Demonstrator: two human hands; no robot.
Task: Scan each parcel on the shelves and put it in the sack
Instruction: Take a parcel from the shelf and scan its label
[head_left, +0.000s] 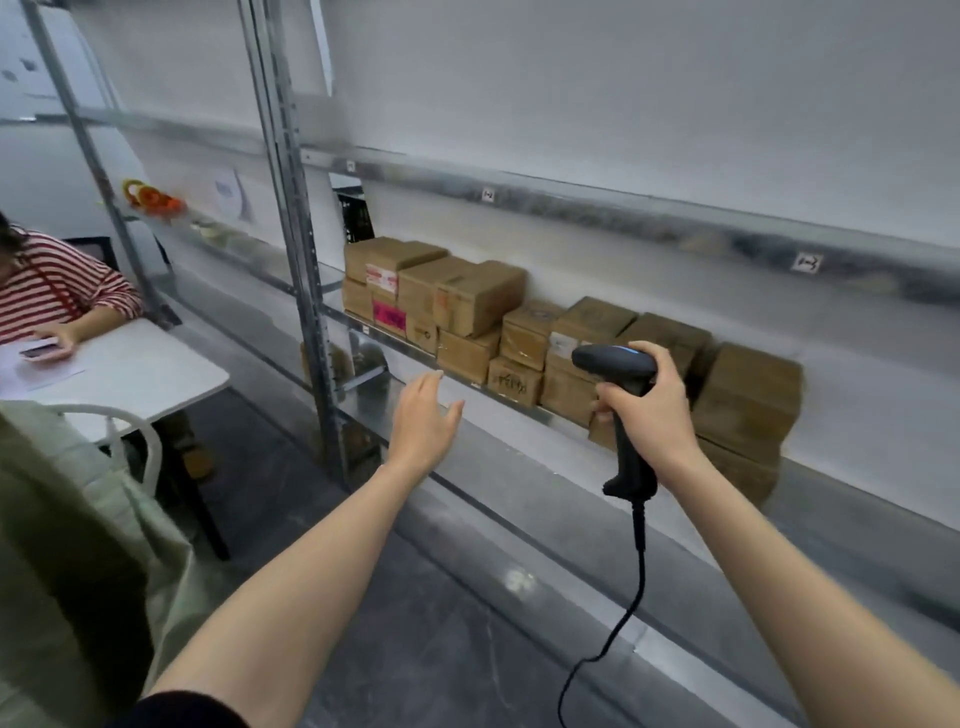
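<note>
R side first: right hand (649, 410) wraps the scanner (615, 364) by its pistol grip, fingers curled round the handle. One finger sits at the front where the trigger should be, but can't confirm a press. Scanner head is level w/ the row of boxes, nose aimed left along them, so a label can be read w/o lifting anything. Its cable (626, 597) hangs slack toward the floor, clear of both arms.

L side: left hand (423, 421) is out in front and empty, fingers straight and a bit spread. Prob. the fetching hand, since the other is busy w/ the tool. It's just short of the shelf (524, 406), touching nothing.

The parcels (467, 301) are brown cartons, mostly stacked two high on that shelf. They're packed side by side from just right of the steel post (296, 234) onward, several labels facing out, which is handy for scanning in place. None lifted; all on the shelf.

Sack: the pale green cloth (78, 519) at lower left looks like it. It's close by the person's L side, so a parcel could be dropped in w/o walking. Can't see its mouth.

Bkgd: a person in a striped top (62, 291) sits at a white table (156, 374), not involved.

Judgement: early in the cycle, i.e. pick one, scan, bag. The low mid-row boxes are nearest the L hand, so they're the likely first grab.
</note>
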